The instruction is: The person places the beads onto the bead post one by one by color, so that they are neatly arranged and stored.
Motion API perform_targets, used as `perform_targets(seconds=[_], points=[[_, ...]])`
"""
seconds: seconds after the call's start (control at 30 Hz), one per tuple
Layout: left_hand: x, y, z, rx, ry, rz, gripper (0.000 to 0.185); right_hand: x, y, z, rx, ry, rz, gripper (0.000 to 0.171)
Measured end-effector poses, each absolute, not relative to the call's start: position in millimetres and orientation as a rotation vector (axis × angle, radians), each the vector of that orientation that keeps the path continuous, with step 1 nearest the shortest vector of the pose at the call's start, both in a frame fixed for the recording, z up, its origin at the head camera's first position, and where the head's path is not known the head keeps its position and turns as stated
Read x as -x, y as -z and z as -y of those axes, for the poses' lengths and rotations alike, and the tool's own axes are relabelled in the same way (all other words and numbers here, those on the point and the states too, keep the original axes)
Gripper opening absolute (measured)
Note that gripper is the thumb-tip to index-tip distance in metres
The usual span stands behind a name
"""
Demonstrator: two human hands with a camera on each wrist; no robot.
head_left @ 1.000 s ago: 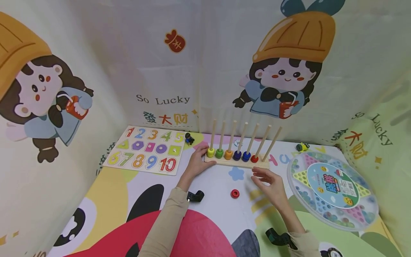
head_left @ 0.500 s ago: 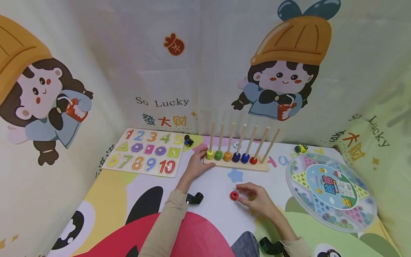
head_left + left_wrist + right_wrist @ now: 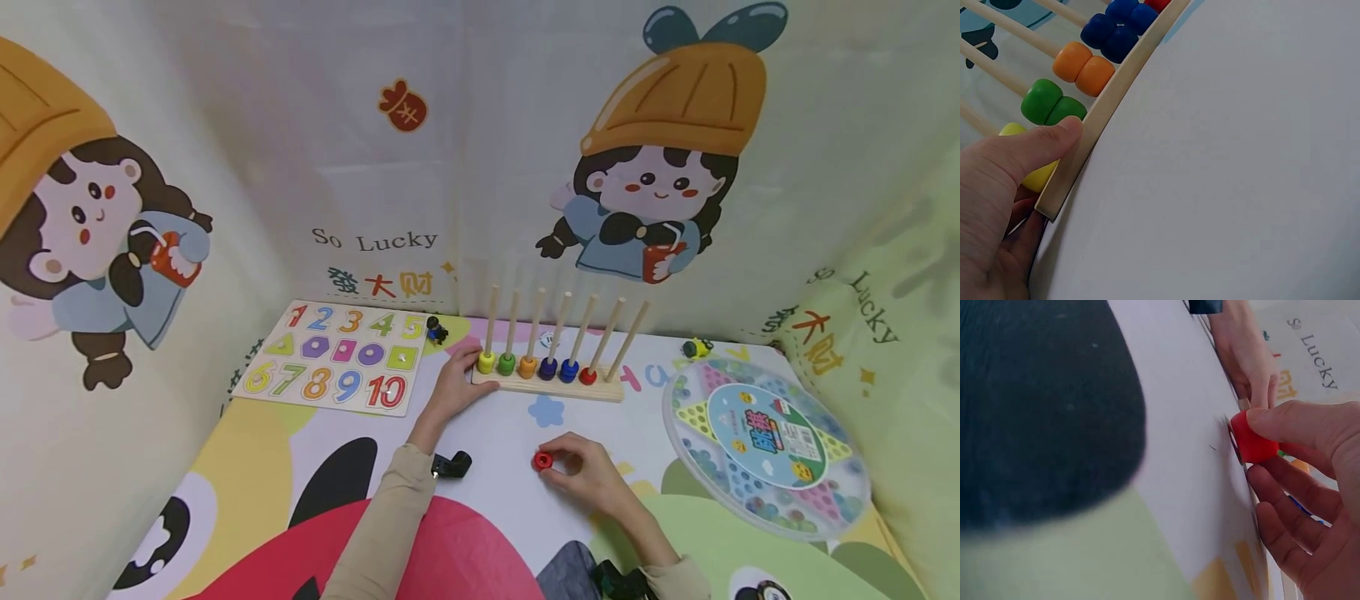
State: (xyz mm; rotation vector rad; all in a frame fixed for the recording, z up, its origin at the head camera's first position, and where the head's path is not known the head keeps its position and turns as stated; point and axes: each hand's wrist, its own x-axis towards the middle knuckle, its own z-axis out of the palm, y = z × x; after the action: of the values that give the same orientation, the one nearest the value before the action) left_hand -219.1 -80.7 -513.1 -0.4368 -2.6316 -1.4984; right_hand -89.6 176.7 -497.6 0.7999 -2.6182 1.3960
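Observation:
The wooden bead rack (image 3: 547,387) stands at the back middle of the table, with several upright pegs. Yellow (image 3: 1039,178), green (image 3: 1041,101), orange (image 3: 1093,75), dark blue and blue beads sit in pairs at the peg bottoms. One red bead (image 3: 588,376) is on the peg second from the right; the rightmost peg is bare. My left hand (image 3: 452,392) grips the rack's left end, thumb along the front edge and fingers behind. In front of the rack, my right hand (image 3: 588,475) pinches a loose red bead (image 3: 1254,440) between thumb and index finger, close over the tabletop.
A number puzzle board (image 3: 326,357) lies back left, beside a small dark figure (image 3: 436,330). The round Chinese checkers box (image 3: 765,450) occupies the right side. A small yellow-and-black toy (image 3: 697,347) sits behind it. Printed cloth walls (image 3: 510,167) rise behind the table and along both sides.
My right hand has moved left and toward me from near the rack to the loose red bead and now pinches it. The left hand stays at the rack's left end.

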Motion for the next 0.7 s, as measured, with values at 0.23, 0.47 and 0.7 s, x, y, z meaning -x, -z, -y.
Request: perform_targets(seconds=[0.23,0.47,0.7], points=[[217,512,81,0.434,1.508,2.635,0.071,94,485,-181,-0.640,-1.423,2.548,0.031],[216,511,82,0.433,1.510,2.622,0.070,97,452,-182,-0.547,-1.403,2.443,0.030],[217,509,82,0.454,1.478,2.635,0.070,100,414,-183,-0.416,-1.341,2.394,0.031]])
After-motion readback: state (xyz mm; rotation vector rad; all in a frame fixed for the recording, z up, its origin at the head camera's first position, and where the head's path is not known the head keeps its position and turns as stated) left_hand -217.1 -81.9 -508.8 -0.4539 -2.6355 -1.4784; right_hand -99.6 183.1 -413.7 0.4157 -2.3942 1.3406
